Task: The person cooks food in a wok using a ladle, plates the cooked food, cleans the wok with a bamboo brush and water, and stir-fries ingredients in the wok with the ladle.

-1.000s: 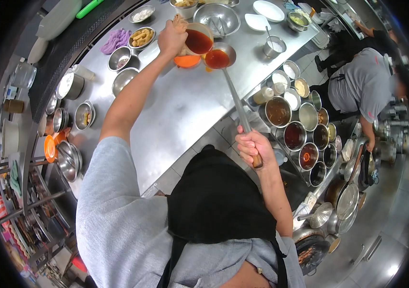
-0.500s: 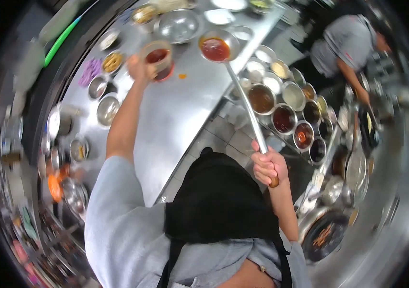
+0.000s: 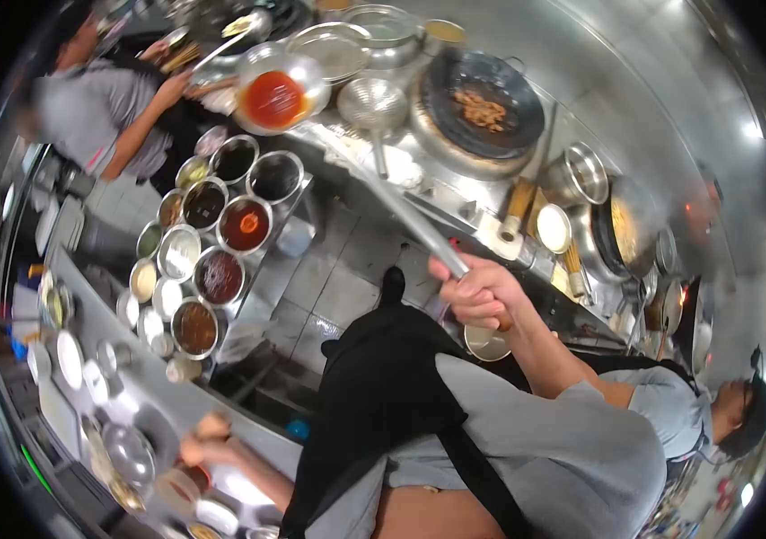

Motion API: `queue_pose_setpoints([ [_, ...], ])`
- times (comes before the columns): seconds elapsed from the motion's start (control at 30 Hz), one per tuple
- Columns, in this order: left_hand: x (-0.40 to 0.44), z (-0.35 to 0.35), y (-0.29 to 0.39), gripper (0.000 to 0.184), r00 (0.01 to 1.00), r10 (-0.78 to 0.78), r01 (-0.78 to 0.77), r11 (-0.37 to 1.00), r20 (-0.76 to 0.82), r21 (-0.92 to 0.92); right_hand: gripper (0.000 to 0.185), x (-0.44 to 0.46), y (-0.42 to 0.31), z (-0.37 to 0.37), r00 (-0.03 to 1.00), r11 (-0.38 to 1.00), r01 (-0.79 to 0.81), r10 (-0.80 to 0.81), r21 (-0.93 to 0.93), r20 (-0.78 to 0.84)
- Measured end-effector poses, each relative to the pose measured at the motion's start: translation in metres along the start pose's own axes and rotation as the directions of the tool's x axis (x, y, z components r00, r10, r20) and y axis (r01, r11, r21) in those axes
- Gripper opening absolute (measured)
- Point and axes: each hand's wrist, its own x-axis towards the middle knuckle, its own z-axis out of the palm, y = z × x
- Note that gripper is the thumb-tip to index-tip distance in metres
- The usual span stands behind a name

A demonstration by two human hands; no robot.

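Note:
My right hand (image 3: 480, 296) is closed round the wooden grip of a long metal-handled ladle (image 3: 410, 220). The ladle's wide bowl reaches out to the upper left and contains red-orange sauce (image 3: 273, 99). My left hand (image 3: 203, 445), smeared by motion, is low over the steel counter. Close beside it stands a translucent container (image 3: 181, 487) with something red inside. Blur hides whether my fingers touch this container. Beyond the ladle, a black wok (image 3: 484, 103) on the stove contains browned pieces of food. A perforated strainer (image 3: 372, 106) lies between the wok and the ladle bowl.
Several pots of sauces and seasonings (image 3: 221, 274) stand on a unit at left. One co-worker (image 3: 109, 117) works at the upper left; another person (image 3: 679, 404) is close by at right. Bowls (image 3: 130, 452) and plates sit on the counter (image 3: 167, 400). Tiled floor (image 3: 338, 269) lies between counter and stove.
My view has swung from the counter towards the stove. The sauce-filled ladle has moved with my right hand over to the stove side. My left hand, earlier gripping the red container, is now blurred beside it.

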Motion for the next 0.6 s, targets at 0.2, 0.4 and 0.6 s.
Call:
queue_pose_setpoints([
  [0.2,-0.198,0.223,-0.018,0.034,0.614,-0.581,0.565,0.796,0.533,0.217,0.016,-0.029,-0.112,-0.071,0.849,0.930,0.318,-0.366,-0.186,-0.380],
  [0.4,-0.275,0.270,-0.006,0.036,0.659,-0.457,0.398,0.886,0.598,0.238,0.023,-0.020,-0.221,-0.212,0.386,0.210,-0.453,-0.830,-0.866,-0.403],
  [0.6,-0.332,0.357,-0.084,0.041,0.318,-0.541,0.197,0.841,0.779,0.504,0.035,-0.014,-0.222,-0.278,0.214,0.095,-0.757,-0.899,-0.647,-0.382],
])
